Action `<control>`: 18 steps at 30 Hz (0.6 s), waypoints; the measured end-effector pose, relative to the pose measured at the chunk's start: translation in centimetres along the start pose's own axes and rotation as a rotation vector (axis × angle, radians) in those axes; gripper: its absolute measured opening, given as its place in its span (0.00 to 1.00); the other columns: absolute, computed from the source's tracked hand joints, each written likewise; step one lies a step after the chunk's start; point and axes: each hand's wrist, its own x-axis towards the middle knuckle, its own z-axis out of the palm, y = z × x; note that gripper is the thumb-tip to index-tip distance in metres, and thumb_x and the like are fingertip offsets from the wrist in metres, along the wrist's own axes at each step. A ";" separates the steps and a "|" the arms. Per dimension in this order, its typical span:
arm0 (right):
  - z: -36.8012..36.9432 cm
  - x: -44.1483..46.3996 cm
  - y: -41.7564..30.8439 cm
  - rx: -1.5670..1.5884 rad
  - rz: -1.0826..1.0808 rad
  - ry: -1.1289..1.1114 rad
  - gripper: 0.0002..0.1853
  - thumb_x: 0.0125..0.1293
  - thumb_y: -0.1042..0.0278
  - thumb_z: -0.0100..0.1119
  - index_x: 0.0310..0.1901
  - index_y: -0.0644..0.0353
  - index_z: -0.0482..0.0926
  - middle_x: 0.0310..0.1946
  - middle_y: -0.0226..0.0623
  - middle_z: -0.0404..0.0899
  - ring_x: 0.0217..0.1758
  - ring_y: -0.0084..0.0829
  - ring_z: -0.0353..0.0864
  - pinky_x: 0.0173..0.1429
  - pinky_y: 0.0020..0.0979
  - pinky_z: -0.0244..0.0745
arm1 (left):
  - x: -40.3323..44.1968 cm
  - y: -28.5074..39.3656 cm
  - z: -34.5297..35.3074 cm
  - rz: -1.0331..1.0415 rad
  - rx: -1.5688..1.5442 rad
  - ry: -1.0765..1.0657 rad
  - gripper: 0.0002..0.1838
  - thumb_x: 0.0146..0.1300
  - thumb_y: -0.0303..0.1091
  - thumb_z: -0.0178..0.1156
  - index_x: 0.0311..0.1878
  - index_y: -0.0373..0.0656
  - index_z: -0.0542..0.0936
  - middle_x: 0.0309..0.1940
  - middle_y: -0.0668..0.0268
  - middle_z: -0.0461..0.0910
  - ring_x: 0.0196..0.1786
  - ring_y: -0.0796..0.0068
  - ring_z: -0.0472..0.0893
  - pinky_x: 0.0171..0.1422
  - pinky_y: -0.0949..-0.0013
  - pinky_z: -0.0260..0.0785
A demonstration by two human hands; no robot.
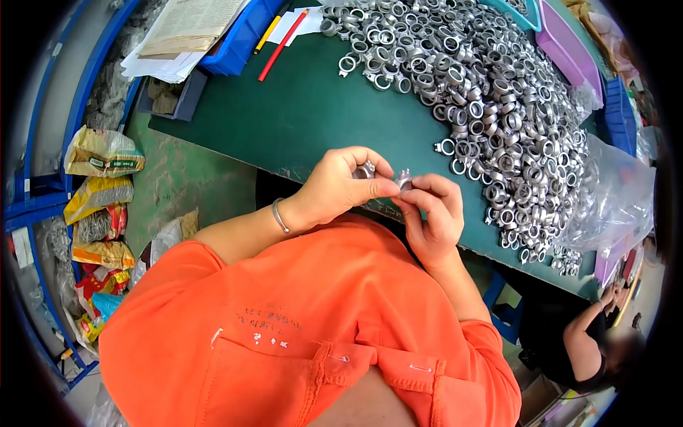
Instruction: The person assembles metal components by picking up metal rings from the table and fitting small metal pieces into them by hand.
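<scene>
My left hand point(333, 186) is closed around a small grey metal ring point(364, 170), part of which shows between the curled fingers and the thumb. My right hand point(435, 213) pinches another small metal ring point(404, 179) between thumb and fingertips, mostly covered by them. Both hands are close together above the near edge of the green table point(299, 107), the left thumb tip touching or nearly touching the right hand's piece. To the right spreads a large pile of similar metal rings point(491, 107) with small lugs.
A red pen point(283, 45) and a yellow pencil point(267, 35) lie by a blue bin point(238, 50) with papers point(188, 32). Beyond the pile are a purple tray point(569, 50) and a clear plastic bag point(612, 192). Another person point(580, 341) sits at lower right.
</scene>
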 end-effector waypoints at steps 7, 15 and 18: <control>-0.8 1.4 1.3 -0.187 -0.034 -0.007 0.15 0.47 0.92 0.52 0.37 0.66 0.73 0.37 0.46 0.76 0.40 0.45 0.77 0.46 0.35 0.74 | -0.1 -0.6 0.3 0.523 0.375 0.005 0.07 0.50 0.23 0.68 0.30 0.39 0.79 0.29 0.69 0.77 0.30 0.82 0.73 0.29 0.80 0.65; -1.0 1.6 3.4 -0.445 0.035 -0.205 0.08 0.52 0.82 0.57 0.36 0.65 0.77 0.41 0.44 0.75 0.41 0.45 0.73 0.46 0.40 0.69 | -0.3 -0.5 0.1 0.639 0.511 0.029 0.07 0.49 0.21 0.67 0.29 0.39 0.79 0.31 0.67 0.77 0.33 0.80 0.75 0.33 0.79 0.68; -0.8 1.2 2.8 -0.230 0.135 -0.141 0.08 0.55 0.80 0.58 0.39 0.65 0.77 0.39 0.42 0.75 0.41 0.41 0.75 0.46 0.34 0.71 | -0.2 -0.7 0.1 0.474 0.307 0.021 0.05 0.53 0.21 0.65 0.32 0.39 0.78 0.35 0.66 0.78 0.35 0.82 0.75 0.35 0.79 0.69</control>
